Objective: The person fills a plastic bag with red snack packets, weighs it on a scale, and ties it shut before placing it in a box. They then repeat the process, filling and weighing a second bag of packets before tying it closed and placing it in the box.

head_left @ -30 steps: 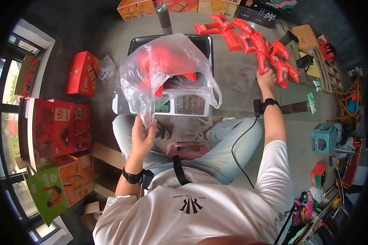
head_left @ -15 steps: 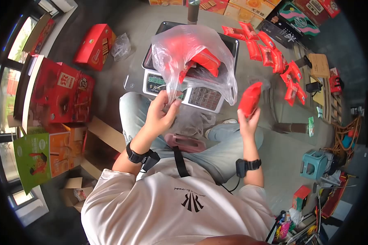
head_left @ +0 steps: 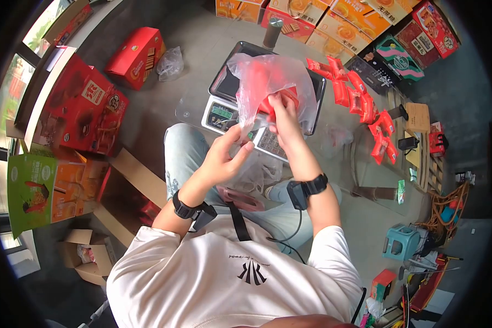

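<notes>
A thin clear plastic bag [head_left: 250, 82] with red packets inside lies on a digital scale [head_left: 212, 116]. My left hand [head_left: 227, 156] pinches the near edge of the bag, thumb and fingers together. At the bag's mouth, my right hand [head_left: 286, 120] is closed around a red packet [head_left: 291, 97], partly hidden by the fingers and the film. The scale's lit display shows beside the bag, and my right forearm covers part of its keypad [head_left: 269, 143]. To the right, several loose red packets [head_left: 361, 101] lie on the glass table [head_left: 333, 167].
A crumpled clear bag [head_left: 170, 64] and a red box [head_left: 136, 57] are at the far left. Stacked orange cartons [head_left: 339, 34] stand at the back. An open cardboard box [head_left: 134, 180] is by my left side, and a blue stool [head_left: 402, 242] stands at the right.
My right hand has moved left with the red packet, from beside the scale into the bag's mouth. My left hand still pinches the bag. The view has shifted slightly.
</notes>
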Demonstrator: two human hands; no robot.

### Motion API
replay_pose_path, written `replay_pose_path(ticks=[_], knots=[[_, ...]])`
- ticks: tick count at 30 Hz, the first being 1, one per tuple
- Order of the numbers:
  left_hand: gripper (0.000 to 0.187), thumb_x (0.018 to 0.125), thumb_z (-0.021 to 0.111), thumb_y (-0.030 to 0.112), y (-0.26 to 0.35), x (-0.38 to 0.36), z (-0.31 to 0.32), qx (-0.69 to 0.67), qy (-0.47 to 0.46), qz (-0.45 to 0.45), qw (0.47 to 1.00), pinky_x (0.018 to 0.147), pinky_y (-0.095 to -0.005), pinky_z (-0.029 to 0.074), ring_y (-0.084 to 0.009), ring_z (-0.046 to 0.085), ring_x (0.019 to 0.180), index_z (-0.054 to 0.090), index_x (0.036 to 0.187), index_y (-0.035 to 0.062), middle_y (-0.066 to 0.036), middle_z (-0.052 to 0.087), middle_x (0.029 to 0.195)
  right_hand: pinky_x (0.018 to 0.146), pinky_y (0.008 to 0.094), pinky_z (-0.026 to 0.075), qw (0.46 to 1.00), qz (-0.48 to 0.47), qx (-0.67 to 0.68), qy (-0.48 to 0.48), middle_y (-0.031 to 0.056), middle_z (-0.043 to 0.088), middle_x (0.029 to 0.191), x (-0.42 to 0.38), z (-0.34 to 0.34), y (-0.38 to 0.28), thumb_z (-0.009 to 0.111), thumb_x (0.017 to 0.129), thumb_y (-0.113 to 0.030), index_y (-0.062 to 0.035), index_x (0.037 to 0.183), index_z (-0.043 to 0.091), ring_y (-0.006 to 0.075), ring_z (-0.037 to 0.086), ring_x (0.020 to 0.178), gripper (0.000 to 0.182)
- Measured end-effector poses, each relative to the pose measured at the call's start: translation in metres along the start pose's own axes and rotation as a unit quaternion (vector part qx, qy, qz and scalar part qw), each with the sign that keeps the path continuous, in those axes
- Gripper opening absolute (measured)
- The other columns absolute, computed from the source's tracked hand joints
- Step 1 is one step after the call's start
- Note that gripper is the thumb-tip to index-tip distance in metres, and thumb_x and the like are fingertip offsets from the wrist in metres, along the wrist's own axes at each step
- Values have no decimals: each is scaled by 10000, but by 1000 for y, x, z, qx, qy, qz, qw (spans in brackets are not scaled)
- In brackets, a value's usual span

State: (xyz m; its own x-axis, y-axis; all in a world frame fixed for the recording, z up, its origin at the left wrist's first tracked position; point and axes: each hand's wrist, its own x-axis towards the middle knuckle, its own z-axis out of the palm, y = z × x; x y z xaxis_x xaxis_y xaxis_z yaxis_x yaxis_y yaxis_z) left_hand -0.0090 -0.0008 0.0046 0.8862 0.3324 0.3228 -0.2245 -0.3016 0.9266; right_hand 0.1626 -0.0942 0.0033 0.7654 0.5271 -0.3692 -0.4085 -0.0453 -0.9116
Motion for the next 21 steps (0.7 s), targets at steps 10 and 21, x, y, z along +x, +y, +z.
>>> replay_pose_path(ticks=[10, 21], knots=[[429, 875, 535, 16, 1, 8, -5, -44, 16, -3, 999, 701, -285, 476, -165, 603, 717, 464, 1297, 2, -72, 543, 767, 936, 438, 452, 783, -430, -448, 30, 211, 397, 1231, 34, 24, 32, 678, 722, -6, -18, 1211, 435, 401, 482, 1107, 546], [344, 886, 547, 36, 1, 16, 3, 2, 62, 62, 996, 730, -285, 478, -191, 613, 799, 511, 1224, -16, -116, 642, 897, 977, 431, 404, 835, -431, -292, 176, 227, 427, 1299, 93, 47, 29, 678, 799, -181, -28, 1390, 268, 357, 458, 1199, 736]])
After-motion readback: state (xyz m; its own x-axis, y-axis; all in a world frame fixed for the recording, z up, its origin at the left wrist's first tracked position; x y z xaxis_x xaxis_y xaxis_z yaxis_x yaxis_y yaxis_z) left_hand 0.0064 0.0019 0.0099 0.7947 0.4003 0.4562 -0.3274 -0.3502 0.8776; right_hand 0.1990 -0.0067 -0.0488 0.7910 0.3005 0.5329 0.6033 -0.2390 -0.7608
